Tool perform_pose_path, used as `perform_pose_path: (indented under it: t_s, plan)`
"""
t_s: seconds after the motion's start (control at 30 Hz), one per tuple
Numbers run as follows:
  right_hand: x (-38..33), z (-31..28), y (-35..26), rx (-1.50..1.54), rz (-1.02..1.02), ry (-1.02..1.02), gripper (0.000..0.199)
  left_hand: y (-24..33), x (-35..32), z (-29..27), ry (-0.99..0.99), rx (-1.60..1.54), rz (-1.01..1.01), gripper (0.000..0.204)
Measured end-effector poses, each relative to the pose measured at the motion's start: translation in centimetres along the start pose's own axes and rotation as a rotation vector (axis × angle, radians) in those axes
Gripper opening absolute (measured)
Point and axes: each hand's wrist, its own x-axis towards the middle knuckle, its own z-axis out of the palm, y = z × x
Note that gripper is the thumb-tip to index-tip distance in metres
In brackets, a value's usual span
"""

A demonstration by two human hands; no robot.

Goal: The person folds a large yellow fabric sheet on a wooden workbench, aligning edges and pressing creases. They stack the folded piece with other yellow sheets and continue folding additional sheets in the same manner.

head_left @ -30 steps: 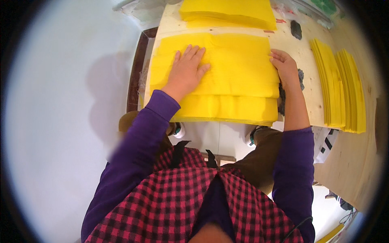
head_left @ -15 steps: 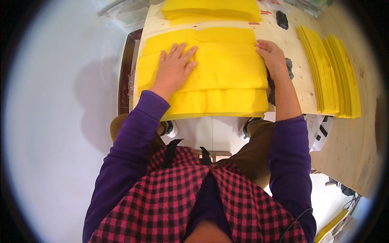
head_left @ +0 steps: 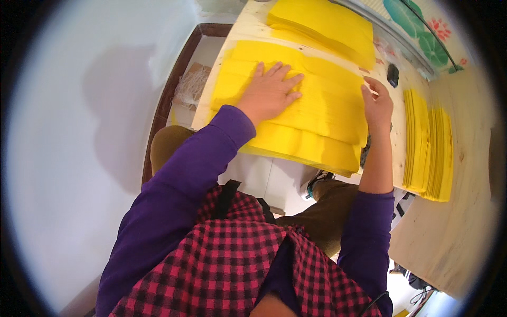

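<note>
Layered yellow cloth sheets [head_left: 322, 119] lie on a pale wooden table, their near edge overhanging the front. The layers sit stepped, with folds running across them. My left hand [head_left: 270, 92] rests palm down on the upper left part, its fingers spread. At the right edge of the pile, my right hand [head_left: 378, 105] has its fingers curled, with thumb and forefinger close together at the cloth's edge. How much cloth lies between those fingertips is hard to see.
Behind lies another thick yellow stack [head_left: 325, 26]. A small black object [head_left: 392, 75] sits to its right. Folded yellow bundles [head_left: 422, 142] stand along the right side by a wooden panel [head_left: 465, 174]. A white wall [head_left: 58, 132] and tangled pale threads [head_left: 191, 87] are at left.
The view has turned, so the table and cloth appear tilted and shifted to the right. My left hand still lies flat on the cloth, and my right hand is still at its right edge.
</note>
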Motion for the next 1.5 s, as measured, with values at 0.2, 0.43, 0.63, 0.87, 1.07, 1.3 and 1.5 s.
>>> perform_pose_path:
  t_s: [0.2, 0.43, 0.63, 0.87, 1.07, 1.3, 1.5]
  plan:
    - [-0.4, 7.0, -5.6, 0.032, -0.246, -0.221, 0.025, 0.0, -0.2, -0.3, -0.020, -0.052, -0.030, 0.050]
    - [-1.1, 10.7, -5.6, -0.001, -0.347, -0.204, 0.024, -0.3, -0.3, -0.4, -0.025, -0.078, -0.025, 0.052]
    - [-2.0, 10.7, -5.3, -0.011, -0.407, -0.149, 0.023, -0.4, -0.3, 0.3, 0.102, -0.088, -0.057, 0.057]
    - [-2.3, 10.5, -5.8, 0.044, -0.471, -0.126, 0.023, -0.3, -0.2, -0.4, 0.055, -0.053, -0.092, 0.056]
    - [-2.5, 10.4, -5.9, 0.051, -0.497, -0.082, 0.020, -0.5, -0.2, -1.1, 0.068, -0.011, -0.134, 0.055]
    - [-2.7, 10.2, -6.2, 0.046, -0.511, -0.077, 0.022, -1.2, -1.8, -1.1, -0.001, 0.013, -0.136, 0.058]
    - [-2.9, 10.1, -6.3, -0.066, -0.526, -0.183, 0.031, -1.3, -1.8, -0.9, -0.005, -0.034, -0.145, 0.059]
